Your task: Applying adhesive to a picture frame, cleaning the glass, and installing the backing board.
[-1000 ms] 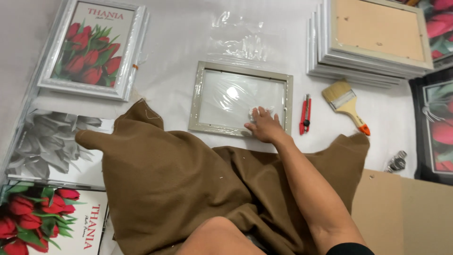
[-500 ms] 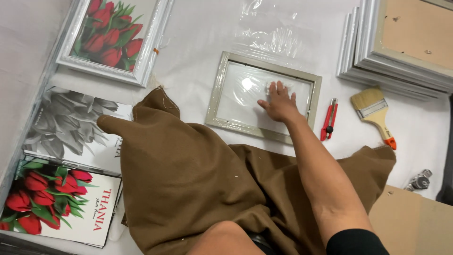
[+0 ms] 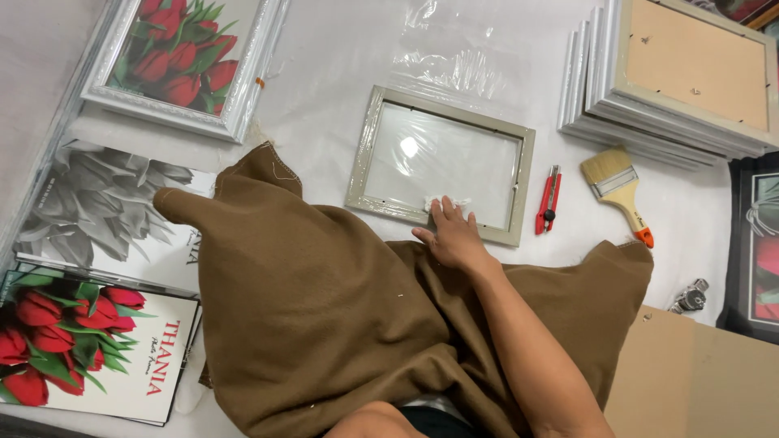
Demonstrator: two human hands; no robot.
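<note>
A pale grey picture frame [image 3: 520, 182] lies flat on the white surface, with a glare spot on its glass [image 3: 438, 154]. My right hand [image 3: 454, 239] rests palm down on the frame's near edge. Its fingers press a small white cloth [image 3: 446, 202] onto the glass. The forearm crosses a brown fabric [image 3: 324, 300] spread over my lap. My left hand is out of sight.
A red utility knife [image 3: 549, 200] and a paintbrush [image 3: 618, 191] lie right of the frame. A stack of frames [image 3: 673, 73] sits far right, clear plastic wrap [image 3: 462, 57] behind. Tulip pictures [image 3: 182, 57] and posters [image 3: 81, 349] lie left, cardboard [image 3: 698, 381] near right.
My right hand has slid with the cloth from the glass's far right part down to the near edge of the frame.
</note>
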